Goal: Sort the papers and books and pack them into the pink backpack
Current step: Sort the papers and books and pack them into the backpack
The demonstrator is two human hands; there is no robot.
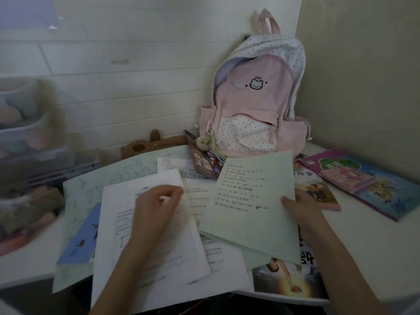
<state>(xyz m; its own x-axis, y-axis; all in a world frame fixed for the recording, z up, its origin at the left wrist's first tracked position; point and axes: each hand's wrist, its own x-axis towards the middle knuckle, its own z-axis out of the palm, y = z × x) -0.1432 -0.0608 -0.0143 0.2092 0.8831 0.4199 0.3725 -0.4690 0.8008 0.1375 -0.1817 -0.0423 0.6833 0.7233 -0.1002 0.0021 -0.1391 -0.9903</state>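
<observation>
Gathering the loose papers into one pile

The left hand has its fingers curled, pinching the top edge of a white printed paper sheet, and the right hand holds the side of a pale green printed paper sheet, thumb on top. More sheets and picture books lie spread over the white table. The pink cloth backpack with white dotted pockets stands upright at the back, against the wall. I think it is best to lay the green sheet flat on the white one, line up the edges, and lift slowly so no corner bends.
</observation>
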